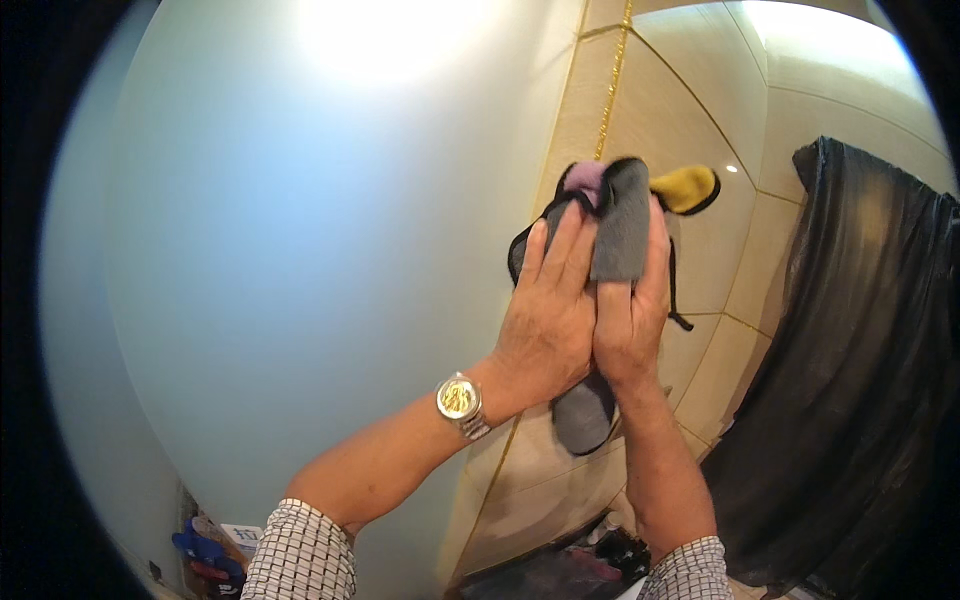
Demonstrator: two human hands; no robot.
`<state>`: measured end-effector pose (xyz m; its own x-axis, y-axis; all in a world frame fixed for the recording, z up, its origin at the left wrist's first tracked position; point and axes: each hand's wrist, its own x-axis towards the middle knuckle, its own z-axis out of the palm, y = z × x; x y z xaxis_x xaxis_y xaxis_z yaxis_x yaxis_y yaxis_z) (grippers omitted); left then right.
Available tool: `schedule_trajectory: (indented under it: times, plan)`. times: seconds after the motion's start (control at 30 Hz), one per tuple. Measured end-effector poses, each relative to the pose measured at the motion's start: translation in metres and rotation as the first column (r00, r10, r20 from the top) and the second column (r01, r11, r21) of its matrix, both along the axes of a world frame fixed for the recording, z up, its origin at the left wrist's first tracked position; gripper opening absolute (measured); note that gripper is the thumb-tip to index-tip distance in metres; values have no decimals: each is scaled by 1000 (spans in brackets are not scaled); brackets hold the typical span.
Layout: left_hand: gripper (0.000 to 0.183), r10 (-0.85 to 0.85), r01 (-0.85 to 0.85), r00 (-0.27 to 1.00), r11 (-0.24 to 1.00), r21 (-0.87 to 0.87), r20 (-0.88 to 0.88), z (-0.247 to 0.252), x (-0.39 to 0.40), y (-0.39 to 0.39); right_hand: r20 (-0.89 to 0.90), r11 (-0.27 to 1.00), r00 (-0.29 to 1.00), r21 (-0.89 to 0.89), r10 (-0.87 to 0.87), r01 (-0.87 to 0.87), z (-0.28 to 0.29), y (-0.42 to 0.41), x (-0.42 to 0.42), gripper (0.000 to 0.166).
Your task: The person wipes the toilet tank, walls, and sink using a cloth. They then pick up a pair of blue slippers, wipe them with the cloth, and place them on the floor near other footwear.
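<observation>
A bundle of grey cleaning cloths (621, 225) with black edging is in both my hands, against or just in front of the beige tiled wall. Its pink (585, 182) and yellow (684, 190) parts stick out at the top. My left hand (551, 319), with a gold-faced watch (458, 397) at the wrist, lies over the cloth with straight fingers. Close beside it, my right hand (630, 330) grips the bundle, some fingers hidden under a grey flap. Another grey end (585, 416) hangs below my wrists, and a black cord (676, 300) dangles at the right.
A smooth pale panel (300, 262) fills the left side. Gold-coloured joints (612, 82) run between the tiles. Black sheeting (847, 375) drapes down at the right. Low down are a dark surface (517, 581) with items on it and blue objects (206, 547) at the lower left.
</observation>
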<state>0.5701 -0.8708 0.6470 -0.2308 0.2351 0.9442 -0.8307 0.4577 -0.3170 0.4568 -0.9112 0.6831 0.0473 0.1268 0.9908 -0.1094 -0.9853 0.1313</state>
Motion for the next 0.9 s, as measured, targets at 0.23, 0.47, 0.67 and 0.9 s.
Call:
schedule_trajectory:
  times: [0.23,0.47,0.67,0.9]
  plan:
    - [71,-275,272,956,961,-44,-104,64,20,-21,1,960,968,-135,-249,247,86,18,27,61]
    - [78,-313,314,944,949,-7,-105,80,28,-24,-9,952,955,-77,-298,296,103,24,37,54]
    - [78,-317,339,932,934,112,-174,9,33,-21,-56,929,930,-102,-363,356,34,31,43,49]
    - [66,-314,380,919,866,323,-239,-109,27,-5,-148,912,901,-100,-408,397,-81,32,31,53]
